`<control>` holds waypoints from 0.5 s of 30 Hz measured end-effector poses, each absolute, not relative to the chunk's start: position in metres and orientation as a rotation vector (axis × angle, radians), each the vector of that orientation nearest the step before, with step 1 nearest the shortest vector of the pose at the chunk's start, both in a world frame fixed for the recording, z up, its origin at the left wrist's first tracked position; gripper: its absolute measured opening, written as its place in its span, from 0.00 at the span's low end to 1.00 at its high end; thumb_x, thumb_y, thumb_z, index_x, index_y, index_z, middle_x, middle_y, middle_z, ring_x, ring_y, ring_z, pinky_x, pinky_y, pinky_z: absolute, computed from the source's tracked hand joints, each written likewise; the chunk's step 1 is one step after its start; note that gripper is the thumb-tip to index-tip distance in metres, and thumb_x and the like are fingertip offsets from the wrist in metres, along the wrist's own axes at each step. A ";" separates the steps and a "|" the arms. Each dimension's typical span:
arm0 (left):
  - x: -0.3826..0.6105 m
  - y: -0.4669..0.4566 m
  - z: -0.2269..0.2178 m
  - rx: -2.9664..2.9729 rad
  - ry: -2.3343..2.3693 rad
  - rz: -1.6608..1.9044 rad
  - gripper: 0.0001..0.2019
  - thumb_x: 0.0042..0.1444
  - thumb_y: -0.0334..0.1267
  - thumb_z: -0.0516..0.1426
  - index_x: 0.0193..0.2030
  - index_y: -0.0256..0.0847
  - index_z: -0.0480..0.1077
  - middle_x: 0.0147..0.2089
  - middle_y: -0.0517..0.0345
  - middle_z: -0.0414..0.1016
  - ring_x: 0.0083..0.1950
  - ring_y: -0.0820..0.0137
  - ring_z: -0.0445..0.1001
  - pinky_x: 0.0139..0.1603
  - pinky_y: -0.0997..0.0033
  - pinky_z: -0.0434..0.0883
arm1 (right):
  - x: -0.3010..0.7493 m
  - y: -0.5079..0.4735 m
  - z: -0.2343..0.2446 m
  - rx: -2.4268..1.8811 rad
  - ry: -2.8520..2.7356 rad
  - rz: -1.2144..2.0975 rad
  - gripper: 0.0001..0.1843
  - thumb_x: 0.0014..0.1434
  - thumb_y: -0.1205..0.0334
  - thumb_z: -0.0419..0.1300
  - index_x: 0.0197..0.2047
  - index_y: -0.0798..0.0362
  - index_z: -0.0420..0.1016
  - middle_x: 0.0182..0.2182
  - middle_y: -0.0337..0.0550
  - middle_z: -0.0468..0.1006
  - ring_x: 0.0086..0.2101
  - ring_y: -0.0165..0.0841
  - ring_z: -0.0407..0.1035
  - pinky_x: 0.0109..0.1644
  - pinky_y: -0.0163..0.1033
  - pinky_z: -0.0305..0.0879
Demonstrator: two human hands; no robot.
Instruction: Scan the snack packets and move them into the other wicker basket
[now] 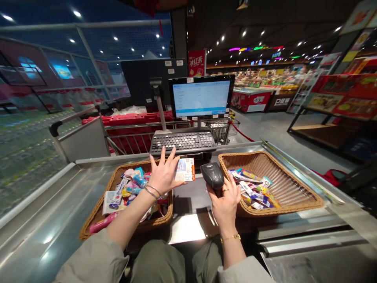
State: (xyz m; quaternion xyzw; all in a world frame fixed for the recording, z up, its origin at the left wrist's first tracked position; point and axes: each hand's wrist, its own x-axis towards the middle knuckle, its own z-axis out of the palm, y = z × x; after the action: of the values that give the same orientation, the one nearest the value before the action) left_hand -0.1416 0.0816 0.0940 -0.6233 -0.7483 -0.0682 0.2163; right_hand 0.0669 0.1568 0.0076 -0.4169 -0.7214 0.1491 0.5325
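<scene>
My left hand (163,173) is spread with its back up, fingertips at the front edge of the black keyboard (182,141). A small white and orange box (188,169) with a barcode lies partly beneath it, beside my thumb and index finger. Whether the hand touches the box, I cannot tell. My right hand (226,200) is wrapped round the handle of a black barcode scanner (212,175), its head tilted up and leftward. Below my left wrist, a wicker basket (113,177) holds many wrapped sweets and a pink tube (103,223).
To the right, a second wicker basket (294,181) has snack bars (253,192) at its left end. A lit monitor (202,97) stands behind the keyboard. The metal counter (53,212) runs under both baskets. Beyond are a shopping trolley (129,139) and store shelves (338,102).
</scene>
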 end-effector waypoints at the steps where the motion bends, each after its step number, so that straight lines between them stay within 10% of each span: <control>1: -0.140 0.083 0.094 -1.730 -2.072 -0.193 0.45 0.46 0.62 0.63 0.68 0.40 0.59 0.75 0.41 0.42 0.75 0.37 0.32 0.63 0.17 0.37 | 0.068 0.158 0.007 -1.006 -1.716 0.352 0.19 0.60 0.49 0.60 0.49 0.53 0.75 0.52 0.52 0.76 0.63 0.48 0.57 0.67 0.65 0.41; 15: -0.122 0.110 0.100 -1.800 -1.975 -0.222 0.43 0.49 0.61 0.61 0.68 0.41 0.59 0.76 0.44 0.41 0.75 0.37 0.33 0.61 0.16 0.39 | 0.084 0.168 0.011 -1.176 -1.584 0.221 0.21 0.59 0.47 0.61 0.50 0.52 0.74 0.53 0.51 0.77 0.63 0.47 0.59 0.67 0.63 0.39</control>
State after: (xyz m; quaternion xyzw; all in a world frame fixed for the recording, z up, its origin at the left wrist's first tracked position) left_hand -0.1223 0.1099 0.1004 -0.6537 -0.7171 -0.0808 0.2280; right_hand 0.0838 0.1676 0.0112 -0.4961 -0.6683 0.0933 0.5464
